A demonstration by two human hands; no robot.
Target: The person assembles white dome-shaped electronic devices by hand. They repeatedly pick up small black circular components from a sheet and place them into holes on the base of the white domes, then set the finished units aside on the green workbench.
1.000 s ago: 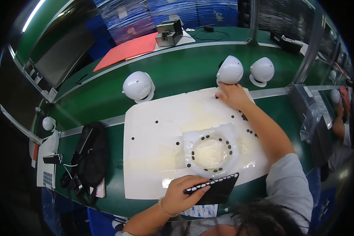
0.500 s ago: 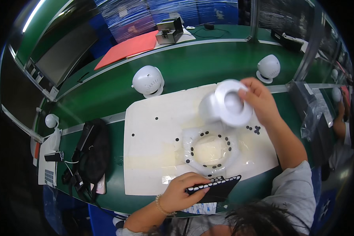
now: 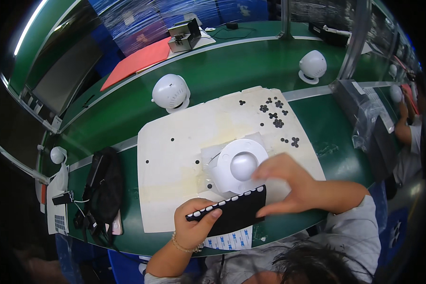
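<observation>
White device (image 3: 244, 166) moved base-up onto wrapped cushion (image 3: 208, 173) | seating done, base (image 3: 232, 149) bare | left hand (image 3: 193, 222) gripping black sheet (image 3: 236, 218) | right hand (image 3: 291, 187) open beside it

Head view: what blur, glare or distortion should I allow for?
In the head view, the right hand is motion-blurred, the left hand crisper; in the same view, the upper-left light tube blows out white, and the green workbench's front edge bows.
</observation>
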